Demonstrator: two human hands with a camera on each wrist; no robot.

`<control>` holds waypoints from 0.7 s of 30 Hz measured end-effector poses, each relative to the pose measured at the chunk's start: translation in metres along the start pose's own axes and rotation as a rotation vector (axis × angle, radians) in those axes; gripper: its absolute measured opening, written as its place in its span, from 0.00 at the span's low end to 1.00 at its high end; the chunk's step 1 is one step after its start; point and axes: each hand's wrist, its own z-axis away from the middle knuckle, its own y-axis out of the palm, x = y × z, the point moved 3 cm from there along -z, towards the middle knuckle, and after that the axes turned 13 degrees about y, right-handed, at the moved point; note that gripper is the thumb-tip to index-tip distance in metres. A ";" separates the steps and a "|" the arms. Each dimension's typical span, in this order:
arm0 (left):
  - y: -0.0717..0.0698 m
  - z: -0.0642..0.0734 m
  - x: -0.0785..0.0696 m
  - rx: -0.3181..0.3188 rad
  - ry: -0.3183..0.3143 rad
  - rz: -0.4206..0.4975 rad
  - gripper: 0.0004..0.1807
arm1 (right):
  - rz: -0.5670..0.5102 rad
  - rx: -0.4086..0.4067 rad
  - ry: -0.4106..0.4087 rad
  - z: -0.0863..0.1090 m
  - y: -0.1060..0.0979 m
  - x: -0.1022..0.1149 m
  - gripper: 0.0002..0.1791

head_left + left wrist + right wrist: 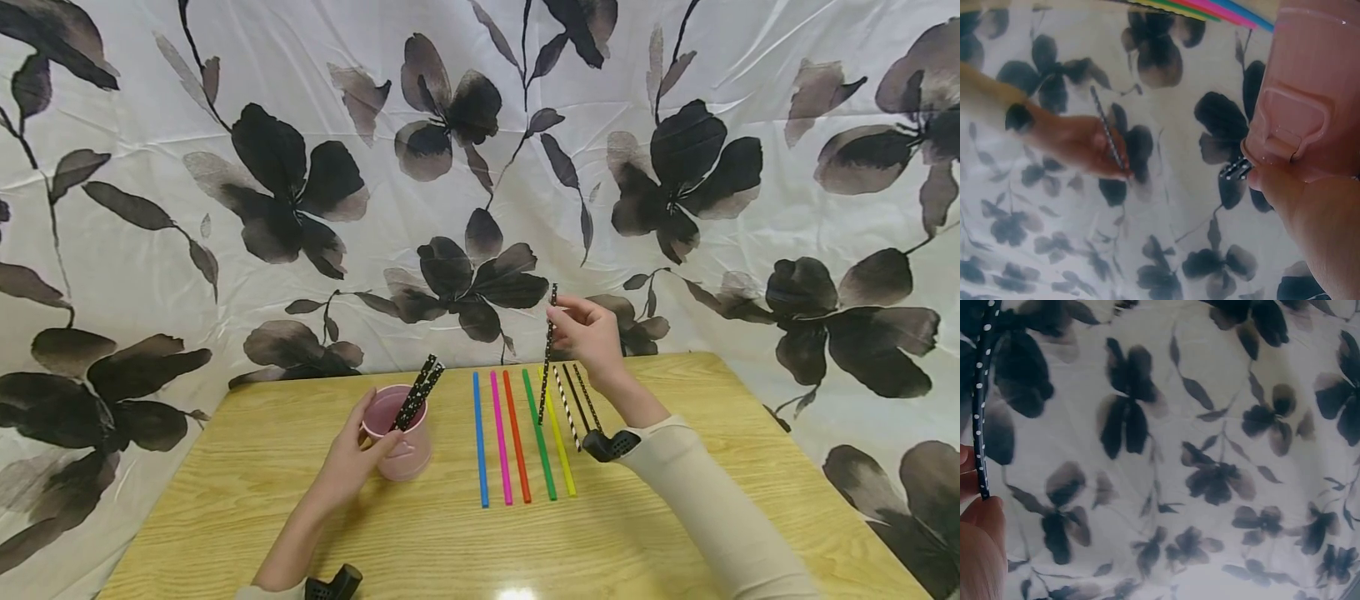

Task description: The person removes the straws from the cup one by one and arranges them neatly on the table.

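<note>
In the head view my left hand [362,454] grips a pink cup [411,462] from its left side, thumb near the rim. Several black straws with white specks [418,393] lean to the right out of the cup; their lower ends are hidden. The left wrist view shows a loop handle on the cup [1310,81] and the thumb beside the straw ends [1235,169]. Higher up on the right, my right hand [592,337] pinches one black straw with white dots [547,354] near its top. This straw [979,400] hangs nearly upright above the row on the table.
On the wooden table [637,533] lies a row of straws: blue [481,442], pink [501,442], red [517,442], green [545,458], yellow [564,454], striped black-and-white [567,408], and dark ones [576,396] at the right end. Floral cloth [420,200] hangs behind the table.
</note>
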 end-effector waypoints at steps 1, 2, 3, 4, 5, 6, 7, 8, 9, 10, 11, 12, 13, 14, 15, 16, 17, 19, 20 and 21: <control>0.000 0.000 0.000 0.002 -0.001 0.000 0.45 | 0.005 -0.012 0.007 -0.002 -0.004 -0.003 0.21; -0.001 0.000 0.001 0.003 -0.001 0.000 0.45 | 0.017 -0.025 0.014 -0.005 -0.008 -0.006 0.21; -0.001 0.000 0.001 0.005 -0.004 0.001 0.45 | 0.027 -0.034 0.023 -0.007 -0.013 -0.010 0.21; -0.001 0.000 0.001 0.006 -0.008 0.000 0.45 | 0.039 -0.043 0.031 -0.010 -0.017 -0.014 0.21; -0.001 0.000 0.002 0.007 -0.012 -0.001 0.45 | 0.056 -0.054 0.039 -0.012 -0.021 -0.018 0.21; -0.001 0.000 0.002 0.008 -0.015 -0.001 0.45 | 0.067 -0.066 0.051 -0.015 -0.025 -0.022 0.21; -0.002 0.000 0.001 0.009 -0.016 0.000 0.45 | 0.078 -0.074 0.063 -0.017 -0.029 -0.026 0.22; -0.002 0.000 0.001 0.010 -0.017 0.001 0.45 | 0.089 -0.080 0.075 -0.019 -0.033 -0.029 0.22; -0.002 0.000 0.000 0.012 -0.019 0.001 0.44 | 0.102 -0.084 0.088 -0.021 -0.036 -0.032 0.22; -0.002 0.000 -0.001 0.014 -0.017 0.002 0.44 | 0.118 -0.091 0.102 -0.023 -0.040 -0.036 0.22; -0.002 0.000 -0.004 0.015 -0.014 0.007 0.44 | 0.135 -0.096 0.118 -0.024 -0.043 -0.039 0.21; -0.002 0.000 -0.007 0.017 -0.013 0.013 0.44 | 0.151 -0.100 0.136 -0.026 -0.046 -0.042 0.21; -0.002 0.000 -0.010 0.019 -0.016 0.011 0.44 | 0.167 -0.100 0.152 -0.027 -0.049 -0.044 0.21; -0.002 0.000 -0.014 0.022 -0.021 0.010 0.44 | 0.183 -0.097 0.168 -0.028 -0.051 -0.047 0.21; -0.002 0.000 -0.018 0.024 -0.026 0.008 0.44 | 0.197 -0.098 0.184 -0.030 -0.054 -0.049 0.21; -0.002 0.001 -0.022 0.026 -0.028 0.008 0.44 | 0.207 -0.097 0.199 -0.031 -0.056 -0.052 0.21; -0.002 0.001 -0.026 0.027 -0.034 0.006 0.43 | 0.214 -0.092 0.212 -0.032 -0.058 -0.054 0.21; -0.001 0.001 -0.031 0.030 -0.042 0.000 0.43 | 0.232 -0.081 0.233 -0.034 -0.063 -0.058 0.22; -0.001 0.001 -0.033 0.032 -0.044 0.000 0.43 | 0.240 -0.076 0.243 -0.036 -0.065 -0.060 0.22; -0.001 0.001 -0.034 0.032 -0.041 -0.001 0.43 | 0.248 -0.073 0.254 -0.037 -0.067 -0.063 0.22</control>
